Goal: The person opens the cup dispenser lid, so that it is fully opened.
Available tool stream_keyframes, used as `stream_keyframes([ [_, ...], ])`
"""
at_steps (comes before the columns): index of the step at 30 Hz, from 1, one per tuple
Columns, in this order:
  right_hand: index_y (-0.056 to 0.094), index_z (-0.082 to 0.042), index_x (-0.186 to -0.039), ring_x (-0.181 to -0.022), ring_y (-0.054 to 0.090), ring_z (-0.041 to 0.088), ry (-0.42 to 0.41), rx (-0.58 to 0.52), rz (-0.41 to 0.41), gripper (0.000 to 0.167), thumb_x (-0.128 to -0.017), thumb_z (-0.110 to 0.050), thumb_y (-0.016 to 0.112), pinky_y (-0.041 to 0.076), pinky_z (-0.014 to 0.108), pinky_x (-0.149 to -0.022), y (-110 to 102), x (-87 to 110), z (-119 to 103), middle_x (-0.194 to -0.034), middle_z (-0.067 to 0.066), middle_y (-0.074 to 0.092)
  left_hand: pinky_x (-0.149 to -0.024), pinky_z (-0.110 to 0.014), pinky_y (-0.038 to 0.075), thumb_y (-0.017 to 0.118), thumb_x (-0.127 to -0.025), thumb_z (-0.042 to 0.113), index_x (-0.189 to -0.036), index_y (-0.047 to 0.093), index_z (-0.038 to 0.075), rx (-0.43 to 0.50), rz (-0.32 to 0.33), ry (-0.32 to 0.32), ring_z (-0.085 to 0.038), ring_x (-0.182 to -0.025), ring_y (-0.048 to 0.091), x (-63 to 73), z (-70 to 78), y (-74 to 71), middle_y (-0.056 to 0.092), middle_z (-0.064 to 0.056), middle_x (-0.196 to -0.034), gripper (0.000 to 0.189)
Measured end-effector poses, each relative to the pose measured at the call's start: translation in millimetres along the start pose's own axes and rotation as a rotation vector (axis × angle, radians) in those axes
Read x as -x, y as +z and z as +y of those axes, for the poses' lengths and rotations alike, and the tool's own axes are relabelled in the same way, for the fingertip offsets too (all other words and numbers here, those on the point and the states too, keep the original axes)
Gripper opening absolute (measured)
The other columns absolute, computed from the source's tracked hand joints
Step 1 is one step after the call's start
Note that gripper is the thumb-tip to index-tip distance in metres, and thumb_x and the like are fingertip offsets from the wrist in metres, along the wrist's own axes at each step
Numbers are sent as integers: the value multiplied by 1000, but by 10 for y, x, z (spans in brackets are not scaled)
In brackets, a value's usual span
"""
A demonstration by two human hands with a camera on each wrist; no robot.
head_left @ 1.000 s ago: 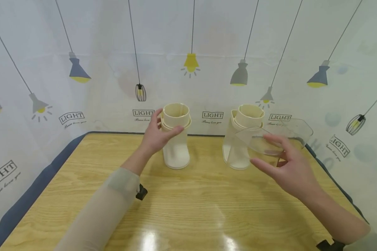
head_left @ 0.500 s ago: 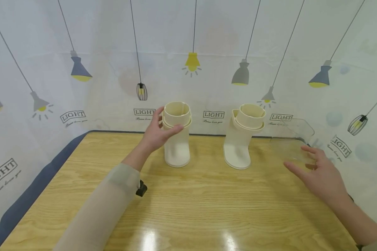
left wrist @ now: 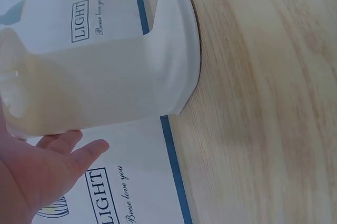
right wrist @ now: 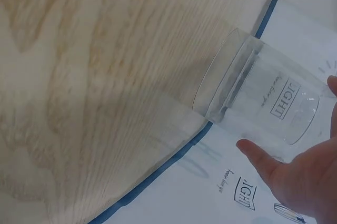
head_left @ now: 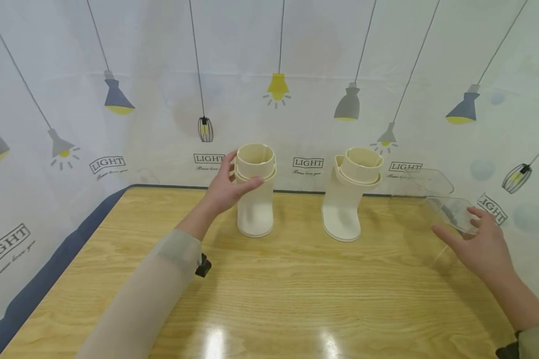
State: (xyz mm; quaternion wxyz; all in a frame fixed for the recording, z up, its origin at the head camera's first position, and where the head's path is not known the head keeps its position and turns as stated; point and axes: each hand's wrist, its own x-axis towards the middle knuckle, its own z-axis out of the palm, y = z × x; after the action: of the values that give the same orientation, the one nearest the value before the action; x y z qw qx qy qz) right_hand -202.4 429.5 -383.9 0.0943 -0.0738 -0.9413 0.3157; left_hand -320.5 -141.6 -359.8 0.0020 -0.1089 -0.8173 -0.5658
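My left hand (head_left: 224, 192) grips the upper part of a cream plastic stand (head_left: 255, 214), thumb across its front and fingers round the back. The stand is upright, with a flat rounded foot and an open round collar on top. In the left wrist view, its pale body (left wrist: 105, 87) stands on the table beside my fingers. At the right, my right hand (head_left: 487, 247) holds a clear plastic container (head_left: 449, 212) between thumb and fingers, close over the table. The right wrist view shows clear walls (right wrist: 263, 92) between thumb and fingers, overlapping the table's edge.
A second, similar cream stand (head_left: 346, 214) stands right of the first. Behind the held container is another clear container (head_left: 428, 182), faint against the backdrop. The wooden table (head_left: 269, 289) ends at a dark blue edge, with a lamp-printed cloth (head_left: 233, 75) behind.
My right hand has carried the clear container from in front of the second stand to the right, uncovering that stand. My left hand stays on the first stand.
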Motion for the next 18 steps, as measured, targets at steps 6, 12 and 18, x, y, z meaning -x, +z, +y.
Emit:
stream_keyframes([
  [6, 0, 4, -173, -133, 41, 76, -10, -24, -19, 112, -106, -56, 66, 47, 81, -93, -23, -50, 117, -169, 51, 11, -128, -69, 34, 85, -91, 59, -175, 8, 41, 5, -8, 6, -44, -164, 32, -19, -17, 12, 29, -14, -178, 116],
  [12, 0, 4, -173, -144, 27, 76, 18, 11, 13, 111, -106, -58, 64, 38, 87, -99, -73, -31, 125, -171, 49, 5, -128, -69, 35, 85, -91, 58, -176, 8, 39, 18, -10, 12, -44, -164, 32, -13, -10, 39, 29, -14, -178, 116],
  [18, 6, 0, -174, -149, 22, 73, 77, -43, 153, 106, -105, -55, 65, 30, 88, -110, -69, 59, -36, -173, 43, 4, -128, -68, 36, 85, -92, 58, -175, 8, 41, 9, -19, 10, -44, -164, 32, -23, -8, 39, 29, -14, -178, 115],
])
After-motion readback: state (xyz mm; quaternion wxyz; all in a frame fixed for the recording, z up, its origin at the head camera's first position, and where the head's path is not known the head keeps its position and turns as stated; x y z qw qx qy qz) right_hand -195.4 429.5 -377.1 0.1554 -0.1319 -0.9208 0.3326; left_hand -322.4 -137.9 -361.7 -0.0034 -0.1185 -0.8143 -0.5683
